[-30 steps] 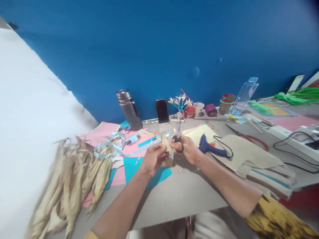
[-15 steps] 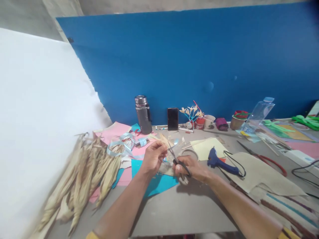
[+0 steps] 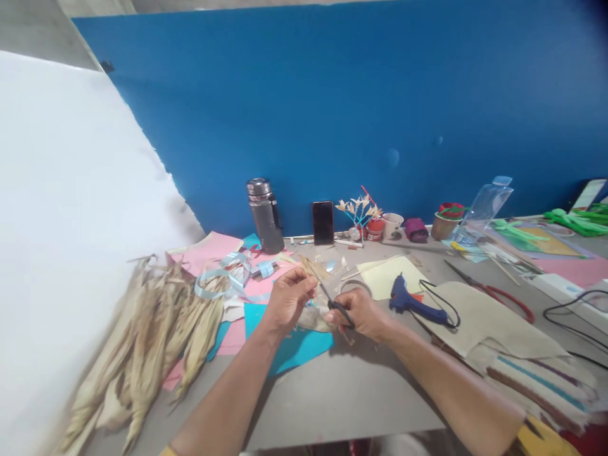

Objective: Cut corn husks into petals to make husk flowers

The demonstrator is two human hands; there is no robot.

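Note:
In my right hand (image 3: 361, 311) is a pair of scissors (image 3: 340, 310) with black handles, its blades pointing up and left toward my other hand. My left hand (image 3: 291, 294) is closed in a pinch on something small and pale at the blade tips, too small to name. Beneath both hands lie a turquoise sheet (image 3: 301, 351), some pale husk scraps and a roll of tape (image 3: 357, 286). A bundle of dried corn husks (image 3: 152, 335) spreads to the left of my left forearm.
A grey thermos (image 3: 265, 218), a phone (image 3: 323, 223) and small husk flowers (image 3: 358, 208) stand along the blue board. To the right lie a blue glue gun (image 3: 418, 304), red-handled pliers or shears (image 3: 494, 291) and a tilted plastic bottle (image 3: 483, 212).
The scissor blades look more closed now and are nearer my left fingers. The whole view has shifted slightly, so the table things appear a little farther left.

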